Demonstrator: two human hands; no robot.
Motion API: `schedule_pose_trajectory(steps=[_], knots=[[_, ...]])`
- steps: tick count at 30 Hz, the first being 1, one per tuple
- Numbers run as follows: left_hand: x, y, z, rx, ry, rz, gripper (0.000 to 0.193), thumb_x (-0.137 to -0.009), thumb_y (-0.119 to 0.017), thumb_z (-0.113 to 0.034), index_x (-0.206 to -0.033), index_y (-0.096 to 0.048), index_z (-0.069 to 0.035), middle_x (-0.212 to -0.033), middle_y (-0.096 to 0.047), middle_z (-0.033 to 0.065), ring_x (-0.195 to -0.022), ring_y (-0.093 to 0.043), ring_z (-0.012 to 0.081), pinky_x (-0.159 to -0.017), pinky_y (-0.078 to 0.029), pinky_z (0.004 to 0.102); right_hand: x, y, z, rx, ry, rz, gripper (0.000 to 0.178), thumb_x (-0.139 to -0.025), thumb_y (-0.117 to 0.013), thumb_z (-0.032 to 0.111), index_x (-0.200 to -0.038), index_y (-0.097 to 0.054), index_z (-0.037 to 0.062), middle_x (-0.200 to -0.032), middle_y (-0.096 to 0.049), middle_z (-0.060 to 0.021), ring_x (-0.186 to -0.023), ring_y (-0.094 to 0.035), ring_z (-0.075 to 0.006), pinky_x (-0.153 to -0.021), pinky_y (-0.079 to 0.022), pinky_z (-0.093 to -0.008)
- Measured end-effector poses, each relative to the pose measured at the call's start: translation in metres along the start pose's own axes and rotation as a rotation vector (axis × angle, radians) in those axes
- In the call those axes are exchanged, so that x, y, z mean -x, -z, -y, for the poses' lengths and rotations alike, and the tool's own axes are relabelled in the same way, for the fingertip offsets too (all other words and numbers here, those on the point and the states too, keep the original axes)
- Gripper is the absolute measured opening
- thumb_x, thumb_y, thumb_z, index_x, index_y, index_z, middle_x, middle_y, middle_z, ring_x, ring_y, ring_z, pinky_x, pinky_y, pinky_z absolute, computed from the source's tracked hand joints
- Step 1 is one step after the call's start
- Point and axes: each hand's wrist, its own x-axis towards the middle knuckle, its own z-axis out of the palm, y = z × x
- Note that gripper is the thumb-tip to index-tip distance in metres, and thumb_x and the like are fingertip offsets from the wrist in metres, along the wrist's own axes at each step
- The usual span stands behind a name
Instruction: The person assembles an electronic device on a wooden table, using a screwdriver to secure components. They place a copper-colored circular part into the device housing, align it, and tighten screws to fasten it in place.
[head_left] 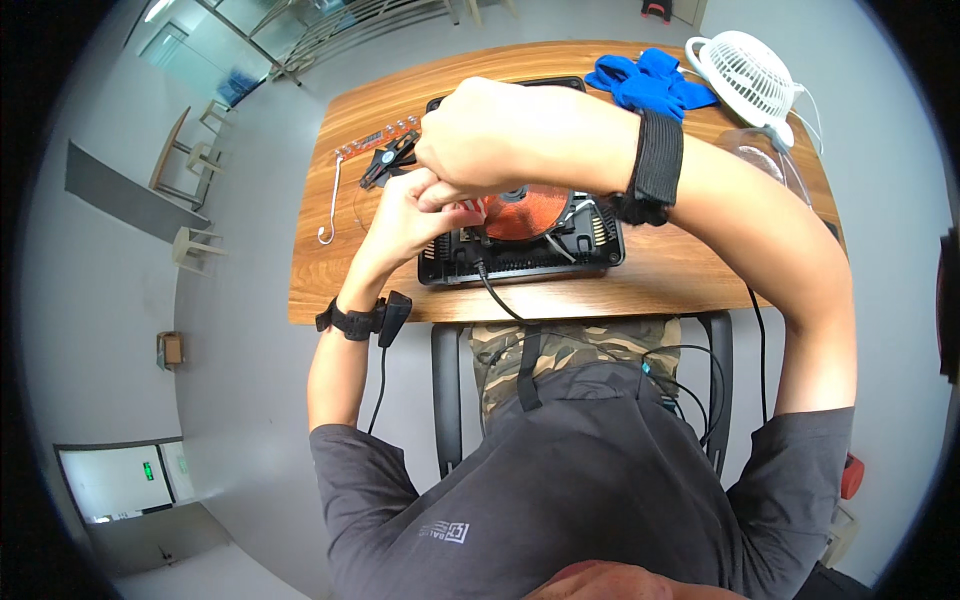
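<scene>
A black open appliance housing [520, 272] lies on the table with a round copper coil [530, 215] inside it, like an opened induction cooker. My left hand [408, 215] is over the housing's left side, its thumb and fingers closed beside a small red and white piece [474, 207]. My right hand [475, 135] reaches across from the right, bent at the wrist, its fingers curled down against the left fingertips. What either hand grips is hidden between the fingers. A black power cord [487, 280] leaves the housing's front edge.
Left of the housing lie a narrow orange circuit board [385, 135] with a white wire and a black plastic part [388, 160]. A blue cloth [650, 85], a white desk fan [748, 75] and a clear plastic bag [755, 150] sit on the wooden table [690, 262] at the right.
</scene>
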Motion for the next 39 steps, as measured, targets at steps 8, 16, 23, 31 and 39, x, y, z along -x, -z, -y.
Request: schedule_pose_trajectory(steps=[8,16,23,31,39], knots=[[0.0,0.014,0.016,0.176,0.001,0.113,0.029,-0.084,-0.085,-0.011,-0.105,-0.074,0.006,-0.096,-0.077,0.0073,-0.089,-0.073,0.0121,-0.08,-0.059,0.028,-0.013,-0.002,0.006,-0.019,-0.037,0.177,0.02,-0.086,-0.075,0.028,-0.096,-0.082,0.0115,-0.091,-0.078,-0.0119,-0.086,-0.074,-0.032,-0.077,-0.06,-0.0442],[0.004,-0.002,0.003,0.104,-0.07,-0.04,0.021,-0.08,-0.087,-0.006,-0.096,-0.076,0.002,-0.09,-0.077,0.0058,-0.086,-0.071,0.0102,-0.08,-0.058,0.0274,-0.007,0.015,0.019,-0.051,-0.07,0.202,0.026,-0.09,-0.067,0.031,-0.089,-0.079,0.0079,-0.086,-0.076,-0.0134,-0.081,-0.074,-0.0316,-0.073,-0.059,-0.0436],[-0.004,0.02,0.02,0.11,0.02,0.123,0.02,-0.091,-0.08,-0.012,-0.1,-0.071,0.003,-0.093,-0.076,0.0058,-0.083,-0.07,0.0084,-0.072,-0.055,0.0246,-0.014,-0.009,-0.005,-0.019,0.057,0.114,0.027,-0.09,-0.069,0.032,-0.096,-0.08,0.0082,-0.091,-0.077,-0.0133,-0.08,-0.073,-0.032,-0.071,-0.058,-0.0445],[-0.009,0.008,0.019,-0.003,-0.062,0.126,0.037,-0.081,-0.078,0.005,-0.117,-0.067,0.002,-0.102,-0.075,0.0099,-0.089,-0.073,0.0178,-0.078,-0.059,0.029,-0.015,-0.008,0.004,0.007,-0.015,0.018,0.047,-0.093,-0.069,0.044,-0.081,-0.075,-0.0002,-0.073,-0.073,-0.017,-0.072,-0.073,-0.0362,-0.067,-0.06,-0.0438],[-0.01,0.014,0.035,0.108,0.011,0.125,0.024,-0.084,-0.085,-0.016,-0.099,-0.075,0.0,-0.087,-0.074,0.0026,-0.079,-0.065,0.0059,-0.068,-0.052,0.0278,-0.015,-0.005,0.0,0.027,-0.007,0.143,0.021,-0.086,-0.074,0.027,-0.096,-0.082,0.0119,-0.088,-0.078,-0.0121,-0.083,-0.074,-0.03,-0.075,-0.06,-0.042]])
